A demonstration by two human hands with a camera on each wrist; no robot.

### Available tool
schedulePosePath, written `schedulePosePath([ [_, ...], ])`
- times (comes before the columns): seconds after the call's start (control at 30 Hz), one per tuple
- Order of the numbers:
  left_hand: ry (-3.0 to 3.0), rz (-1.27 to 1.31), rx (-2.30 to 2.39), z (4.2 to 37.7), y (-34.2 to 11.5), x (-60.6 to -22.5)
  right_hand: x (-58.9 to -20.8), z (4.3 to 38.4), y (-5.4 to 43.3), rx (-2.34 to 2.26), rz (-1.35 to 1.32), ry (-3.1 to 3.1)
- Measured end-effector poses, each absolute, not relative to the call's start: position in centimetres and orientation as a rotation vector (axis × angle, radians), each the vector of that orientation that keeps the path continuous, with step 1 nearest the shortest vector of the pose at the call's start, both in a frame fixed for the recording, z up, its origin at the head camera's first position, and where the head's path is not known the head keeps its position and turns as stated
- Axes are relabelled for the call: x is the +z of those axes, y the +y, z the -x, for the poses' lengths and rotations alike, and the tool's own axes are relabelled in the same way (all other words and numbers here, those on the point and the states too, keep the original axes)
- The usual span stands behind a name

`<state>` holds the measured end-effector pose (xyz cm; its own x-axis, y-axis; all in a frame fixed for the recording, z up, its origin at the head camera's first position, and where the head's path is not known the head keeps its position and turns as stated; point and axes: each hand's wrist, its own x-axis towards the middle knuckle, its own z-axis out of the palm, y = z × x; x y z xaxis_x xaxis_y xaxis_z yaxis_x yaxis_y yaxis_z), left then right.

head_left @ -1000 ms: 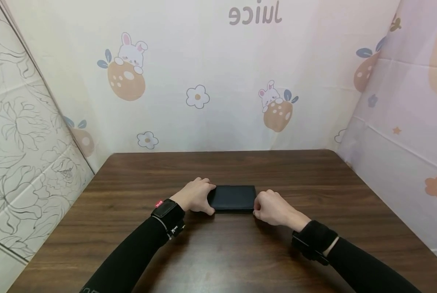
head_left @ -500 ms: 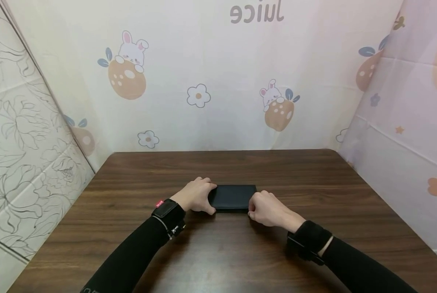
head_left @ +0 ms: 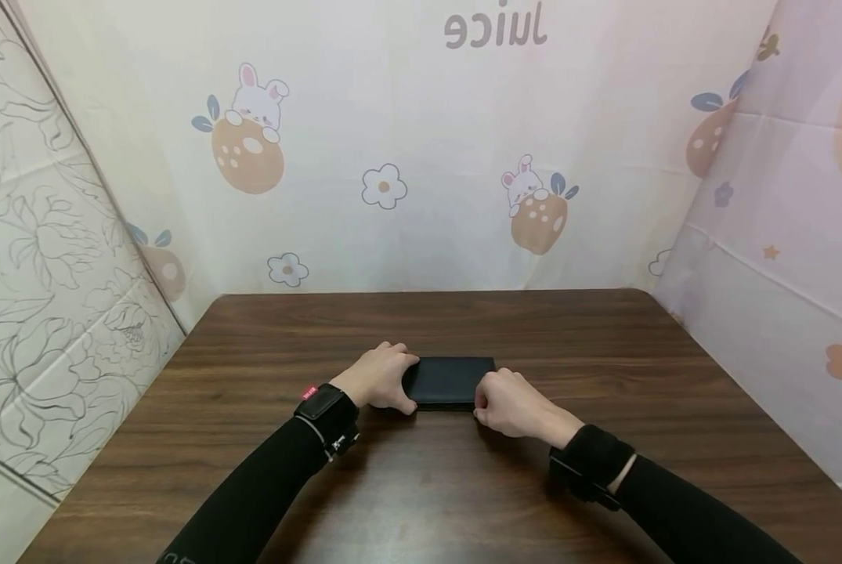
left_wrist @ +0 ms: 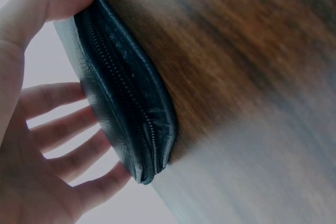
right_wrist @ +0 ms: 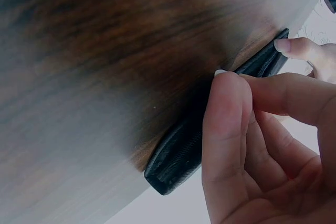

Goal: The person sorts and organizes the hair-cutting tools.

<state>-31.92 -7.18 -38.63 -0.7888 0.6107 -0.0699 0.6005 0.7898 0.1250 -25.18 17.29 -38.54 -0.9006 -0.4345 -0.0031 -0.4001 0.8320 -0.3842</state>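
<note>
A flat black zippered wallet (head_left: pixel 449 382) lies on the brown wooden table. My left hand (head_left: pixel 381 379) grips its left end, thumb on the near edge and fingers spread along the far side. In the left wrist view the zipper (left_wrist: pixel 116 71) runs along the edge, its two rows of teeth parted near the end. My right hand (head_left: pixel 515 403) is at the wallet's near right edge, thumb and index finger pinched together at the zipper line. The zipper pull between those fingertips is hidden. In the right wrist view the wallet's right end (right_wrist: pixel 173 163) extends past the fingers.
The wooden table (head_left: pixel 421 486) reaches the patterned cloth backdrop (head_left: pixel 449 235) behind. A panel with flower line drawings (head_left: pixel 54 258) stands on the left, and another printed cloth (head_left: pixel 780 313) hangs on the right.
My right hand has slid left along the wallet's near edge, uncovering its right corner. My left hand and the wallet have stayed in place.
</note>
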Motion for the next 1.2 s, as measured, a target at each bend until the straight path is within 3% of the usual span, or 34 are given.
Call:
schedulePosePath([
  [1.2,2.862,-0.979,0.135,31.80,-7.19,-38.36,-38.49,25.14,16.89,-0.566,0.753,2.912],
])
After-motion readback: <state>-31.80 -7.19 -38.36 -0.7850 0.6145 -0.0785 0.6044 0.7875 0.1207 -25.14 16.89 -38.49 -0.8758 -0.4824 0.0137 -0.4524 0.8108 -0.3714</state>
